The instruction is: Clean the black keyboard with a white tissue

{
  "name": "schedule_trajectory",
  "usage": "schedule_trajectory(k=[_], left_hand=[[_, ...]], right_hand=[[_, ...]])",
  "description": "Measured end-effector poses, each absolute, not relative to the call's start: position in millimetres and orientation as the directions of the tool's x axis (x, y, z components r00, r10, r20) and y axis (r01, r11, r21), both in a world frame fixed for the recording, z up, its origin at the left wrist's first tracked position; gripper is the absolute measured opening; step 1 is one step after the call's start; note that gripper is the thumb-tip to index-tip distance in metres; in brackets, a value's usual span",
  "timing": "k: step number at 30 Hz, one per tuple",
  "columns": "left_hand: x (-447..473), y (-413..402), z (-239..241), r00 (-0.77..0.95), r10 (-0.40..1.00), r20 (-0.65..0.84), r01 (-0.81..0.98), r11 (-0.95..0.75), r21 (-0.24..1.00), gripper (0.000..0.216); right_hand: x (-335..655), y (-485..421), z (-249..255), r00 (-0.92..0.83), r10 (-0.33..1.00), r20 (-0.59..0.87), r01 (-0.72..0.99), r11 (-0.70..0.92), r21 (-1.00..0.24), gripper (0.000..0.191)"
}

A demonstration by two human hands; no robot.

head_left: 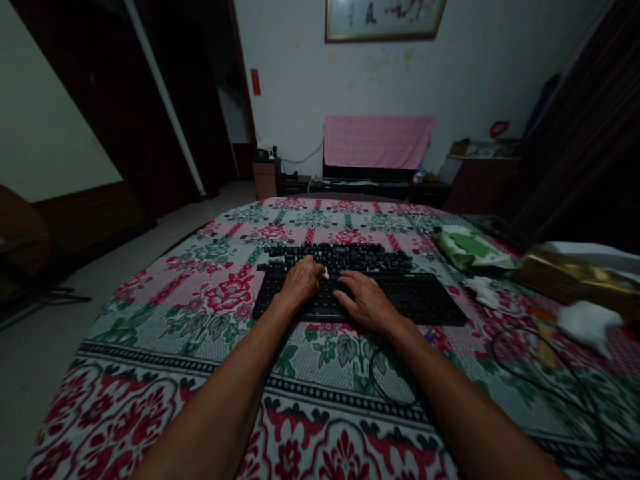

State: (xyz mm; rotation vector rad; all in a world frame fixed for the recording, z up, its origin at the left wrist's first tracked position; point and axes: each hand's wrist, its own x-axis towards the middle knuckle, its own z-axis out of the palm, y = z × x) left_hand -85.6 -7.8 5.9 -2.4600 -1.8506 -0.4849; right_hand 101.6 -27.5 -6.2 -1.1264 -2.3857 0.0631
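Reaching across a red-and-green floral tablecloth (pixel 240 287); resting the right hand (pixel 367 300), fingers loosely spread, on the rectangular black plastic keyboard base (pixel 433 300) lying there; pinching a small white wad (pixel 326 273) in the left hand (pixel 303 277); facing loose black keycaps (pixel 350 257) along the base's far edge.

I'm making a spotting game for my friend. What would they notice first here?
Probably the hands in the middle: the left hand seems to pinch a white scrap, and the right hand is spread over a black keyboard base. Just beyond it lie loose black keys. Next, perhaps, the red and green flowered tablecloth all around, and the pink cloth near the far wall.
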Motion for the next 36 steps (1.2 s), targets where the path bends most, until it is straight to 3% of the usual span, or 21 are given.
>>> schedule_trajectory(k=[14, 26, 32, 36], left_hand=[[-80.4, -14.8, 21.9, 0.127, 0.972, 0.199, 0.980, -0.154, 0.127, 0.032], [-75.7, -10.4, 6.7, 0.206, 0.947, 0.246, 0.954, -0.250, 0.163, 0.032], [-69.7, -13.0, 5.7, 0.136, 0.948, 0.288, 0.977, -0.176, 0.117, 0.032], [-63.4, -13.1, 4.7, 0.200, 0.933, 0.300, 0.963, -0.244, 0.116, 0.031]], right_hand=[[106.2, -19.1, -15.7, -0.470, 0.743, 0.476, 0.740, 0.626, -0.247, 0.030], [105.0, -19.6, -17.2, -0.459, 0.745, 0.483, 0.743, 0.621, -0.251, 0.029], [105.6, -17.9, -19.4, -0.462, 0.735, 0.496, 0.743, 0.626, -0.236, 0.029], [105.1, -17.6, -19.7, -0.461, 0.727, 0.508, 0.738, 0.633, -0.235, 0.028]])
